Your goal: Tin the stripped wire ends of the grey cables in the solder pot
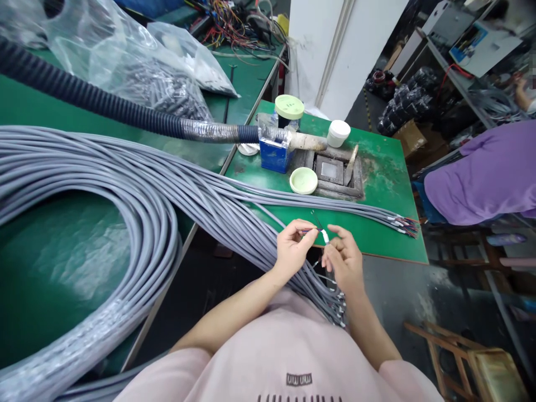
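Note:
My left hand (292,245) pinches thin dark wires (310,229) that fan out of a grey cable's end. Just to the right, my right hand (344,258) has its fingers closed around that cable, below a white sleeve (325,237) near its tip. A couple of fine wires stick up above the sleeve. Beneath both hands runs a thick bundle of grey cables (234,223), its white-tipped ends hanging near my lap. Another bunch of grey cables (343,205) lies across the green bench, with coloured wire ends (408,226) at the right.
A solder pot (330,170) with a scraper (350,166) sits on the green bench (389,167). Around it are a blue box (274,155), a white tub (338,133), a pale green dish (304,180) and a ribbed hose (138,111). A person in purple (486,173) is at right.

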The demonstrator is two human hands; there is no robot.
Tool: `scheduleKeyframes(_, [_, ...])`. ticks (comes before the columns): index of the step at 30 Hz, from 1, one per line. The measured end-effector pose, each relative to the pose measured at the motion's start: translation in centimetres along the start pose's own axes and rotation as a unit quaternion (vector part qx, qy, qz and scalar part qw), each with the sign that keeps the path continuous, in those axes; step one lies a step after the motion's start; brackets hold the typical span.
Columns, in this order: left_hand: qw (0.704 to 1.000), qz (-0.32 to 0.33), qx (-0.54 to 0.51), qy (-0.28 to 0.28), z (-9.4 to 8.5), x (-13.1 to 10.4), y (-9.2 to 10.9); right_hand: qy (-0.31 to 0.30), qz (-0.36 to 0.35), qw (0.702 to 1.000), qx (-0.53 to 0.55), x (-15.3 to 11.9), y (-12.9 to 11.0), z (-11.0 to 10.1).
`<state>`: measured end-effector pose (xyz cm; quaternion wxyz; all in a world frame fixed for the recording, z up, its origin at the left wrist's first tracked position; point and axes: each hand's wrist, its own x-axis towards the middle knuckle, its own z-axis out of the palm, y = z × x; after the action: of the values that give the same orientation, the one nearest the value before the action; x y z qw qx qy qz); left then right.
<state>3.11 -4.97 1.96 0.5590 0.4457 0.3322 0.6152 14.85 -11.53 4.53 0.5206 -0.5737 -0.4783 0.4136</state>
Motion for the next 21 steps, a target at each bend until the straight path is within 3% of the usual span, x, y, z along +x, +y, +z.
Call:
scheduleKeyframes(3, [0.999,-0.034,0.001,-0.001,0.0,0.1,0.1,-0.007,-0.107,0.978,-0.177,0.2,-0.8,-0.7])
scheduleKeyframes(7, [0.999,0.024,0.043,-0.012,-0.1,0.1,-0.1,-0.052,-0.182,0.941,-0.281,0.9,-1.4,-1.0])
scheduleKeyframes(14, [0.975,0.163,0.142,-0.053,-0.7,0.4,-0.3,-0.056,-0.139,0.946,-0.286,1.6,-2.0,-0.9])
scheduleKeyframes(21, [0.957,0.207,0.193,-0.069,-1.0,0.8,0.0,-0.094,-0.064,0.953,-0.282,2.5,-2.8,-1.2])
